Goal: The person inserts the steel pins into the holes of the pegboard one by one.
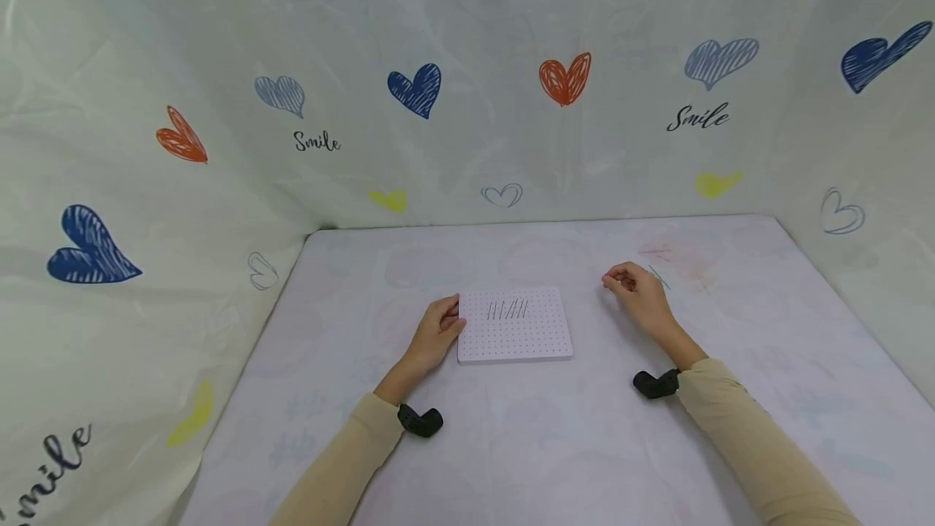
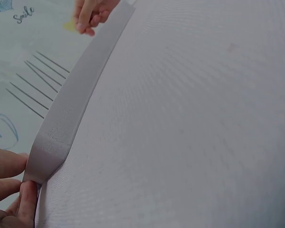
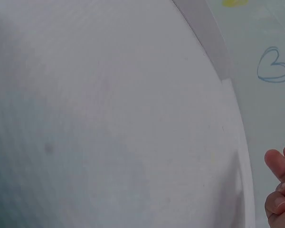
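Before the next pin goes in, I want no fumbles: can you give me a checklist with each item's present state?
1. Left hand steadies the pegboard at its left edge: ok.
2. Pegboard lies flat on the table: ok.
3. Earlier pins stand in one row on the board: ok.
4. Free holes remain beside that row: ok.
5. Right hand actually pinches a pin: cannot tell, too small.
6. Loose pins lie beside the right hand: ok.
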The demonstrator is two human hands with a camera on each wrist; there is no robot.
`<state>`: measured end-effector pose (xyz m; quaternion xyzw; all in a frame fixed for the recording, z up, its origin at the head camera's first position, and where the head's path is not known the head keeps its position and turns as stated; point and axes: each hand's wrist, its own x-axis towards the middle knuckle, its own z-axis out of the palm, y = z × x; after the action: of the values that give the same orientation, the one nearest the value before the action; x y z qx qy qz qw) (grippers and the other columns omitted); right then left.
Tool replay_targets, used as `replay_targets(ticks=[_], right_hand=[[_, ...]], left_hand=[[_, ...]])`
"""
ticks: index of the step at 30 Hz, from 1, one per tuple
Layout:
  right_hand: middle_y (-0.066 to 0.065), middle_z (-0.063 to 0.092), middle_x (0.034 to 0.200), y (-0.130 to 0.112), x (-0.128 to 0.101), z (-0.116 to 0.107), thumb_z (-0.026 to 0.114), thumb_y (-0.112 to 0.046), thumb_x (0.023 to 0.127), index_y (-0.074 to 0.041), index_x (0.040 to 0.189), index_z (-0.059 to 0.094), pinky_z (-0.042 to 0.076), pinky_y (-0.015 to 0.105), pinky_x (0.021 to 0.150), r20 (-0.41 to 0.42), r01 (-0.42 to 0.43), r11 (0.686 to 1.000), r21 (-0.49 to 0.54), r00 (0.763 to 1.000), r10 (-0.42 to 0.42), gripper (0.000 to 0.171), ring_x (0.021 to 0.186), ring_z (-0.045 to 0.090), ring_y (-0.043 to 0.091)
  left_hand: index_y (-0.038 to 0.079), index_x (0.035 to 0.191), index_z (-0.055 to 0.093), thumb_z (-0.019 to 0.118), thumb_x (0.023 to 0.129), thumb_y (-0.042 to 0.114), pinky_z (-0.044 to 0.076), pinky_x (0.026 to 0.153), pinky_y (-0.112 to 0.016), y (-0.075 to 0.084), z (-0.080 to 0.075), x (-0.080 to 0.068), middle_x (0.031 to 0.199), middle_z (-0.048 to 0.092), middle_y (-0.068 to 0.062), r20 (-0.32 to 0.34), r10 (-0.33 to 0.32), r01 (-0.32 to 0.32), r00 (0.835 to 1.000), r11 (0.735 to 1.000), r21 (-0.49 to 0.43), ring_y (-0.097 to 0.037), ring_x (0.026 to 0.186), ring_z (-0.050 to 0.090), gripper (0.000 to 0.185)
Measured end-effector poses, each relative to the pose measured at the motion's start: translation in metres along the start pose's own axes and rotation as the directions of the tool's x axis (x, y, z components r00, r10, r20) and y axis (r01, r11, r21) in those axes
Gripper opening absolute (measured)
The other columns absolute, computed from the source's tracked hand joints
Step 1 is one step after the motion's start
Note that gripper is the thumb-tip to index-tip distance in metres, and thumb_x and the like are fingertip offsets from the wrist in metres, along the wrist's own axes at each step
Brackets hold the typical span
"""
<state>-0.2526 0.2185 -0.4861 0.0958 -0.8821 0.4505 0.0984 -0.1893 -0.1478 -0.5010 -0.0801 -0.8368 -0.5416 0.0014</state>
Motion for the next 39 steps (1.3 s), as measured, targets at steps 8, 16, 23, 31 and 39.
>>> replay_targets(ticks=[8, 16, 23, 31, 39], right_hand=[[0.017, 0.065, 0.093, 0.011, 0.003, -0.009, 0.067, -0.017, 0.097, 0.005, 0.102, 0.068, 0.038, 0.018, 0.061, -0.090, -0.026, 0.999, -0.027, 0.996, 0.024, 0.023, 0.078, 0.048, 0.019], [0.018, 0.064, 0.097, 0.019, 0.005, -0.012, 0.068, -0.021, 0.097, 0.005, 0.110, 0.069, 0.037, 0.023, 0.067, -0.153, -0.122, 0.992, -0.009, 0.981, 0.119, 0.029, 0.084, 0.045, 0.020], [0.020, 0.065, 0.096, 0.022, 0.004, -0.014, 0.068, -0.020, 0.096, 0.006, 0.109, 0.070, 0.038, 0.025, 0.068, -0.212, -0.201, 0.980, -0.009, 0.958, 0.194, 0.028, 0.086, 0.048, 0.021], [0.018, 0.064, 0.091, 0.029, 0.004, -0.017, 0.069, -0.018, 0.095, 0.007, 0.105, 0.072, 0.037, 0.024, 0.064, -0.259, -0.241, 0.970, -0.035, 0.939, 0.224, 0.027, 0.079, 0.048, 0.019], [0.016, 0.064, 0.085, 0.035, 0.004, -0.020, 0.069, -0.017, 0.095, 0.008, 0.104, 0.072, 0.037, 0.018, 0.058, -0.258, -0.238, 0.969, -0.058, 0.942, 0.216, 0.027, 0.072, 0.049, 0.014]], left_hand=[[-0.010, 0.146, 0.039, 0.056, 0.100, 0.001, 0.044, 0.106, -0.043, 0.001, 0.001, 0.000, 0.140, 0.043, -0.026, -0.003, -0.012, 0.012, 1.000, 1.000, 0.016, -0.032, 0.120, 0.050, 0.051], [-0.009, 0.147, 0.038, 0.056, 0.100, 0.003, 0.044, 0.106, -0.042, -0.001, 0.001, 0.001, 0.142, 0.042, -0.024, 0.001, -0.020, 0.019, 1.000, 0.999, 0.033, -0.030, 0.120, 0.049, 0.052], [-0.009, 0.147, 0.038, 0.056, 0.100, 0.003, 0.044, 0.107, -0.041, -0.001, 0.000, 0.001, 0.142, 0.042, -0.024, 0.004, -0.015, 0.015, 1.000, 0.999, 0.035, -0.030, 0.121, 0.049, 0.052], [-0.010, 0.146, 0.039, 0.056, 0.100, 0.002, 0.045, 0.106, -0.041, -0.002, 0.000, 0.001, 0.141, 0.043, -0.025, 0.001, -0.013, 0.013, 1.000, 0.999, 0.032, -0.031, 0.120, 0.050, 0.051], [-0.009, 0.147, 0.039, 0.057, 0.100, 0.003, 0.045, 0.106, -0.040, -0.001, 0.000, 0.000, 0.141, 0.043, -0.024, -0.003, -0.027, 0.027, 1.000, 0.999, 0.027, -0.030, 0.120, 0.049, 0.051]])
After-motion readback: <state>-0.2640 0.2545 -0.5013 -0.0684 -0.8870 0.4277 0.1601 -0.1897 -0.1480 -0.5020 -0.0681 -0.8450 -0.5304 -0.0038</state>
